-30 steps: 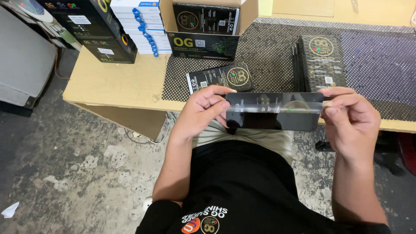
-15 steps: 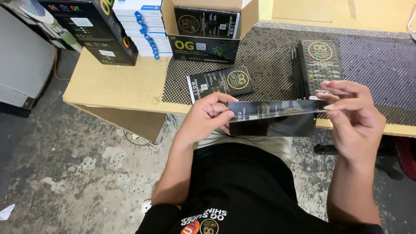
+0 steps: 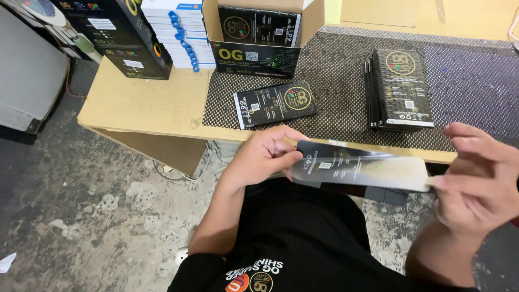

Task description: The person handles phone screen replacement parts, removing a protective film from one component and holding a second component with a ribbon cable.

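I hold a flat black package (image 3: 361,168) with a glossy sleeve level above my lap, just below the table's front edge. My left hand (image 3: 267,154) pinches its left end. My right hand (image 3: 476,176) grips its right end, fingers spread above it. On the dark mesh mat (image 3: 346,86) lies one matching black package (image 3: 274,104), and to the right stands a stack of the same black packages (image 3: 401,89).
An open cardboard box (image 3: 258,32) with black packages stands at the back of the wooden table (image 3: 146,105). White boxes (image 3: 172,32) and black boxes (image 3: 116,38) are stacked at the back left. Bare concrete floor (image 3: 81,205) lies to my left.
The package has tilted flatter and lower, its broad face now up. My right hand moved right and opened its fingers over the end; my left hand kept hold.
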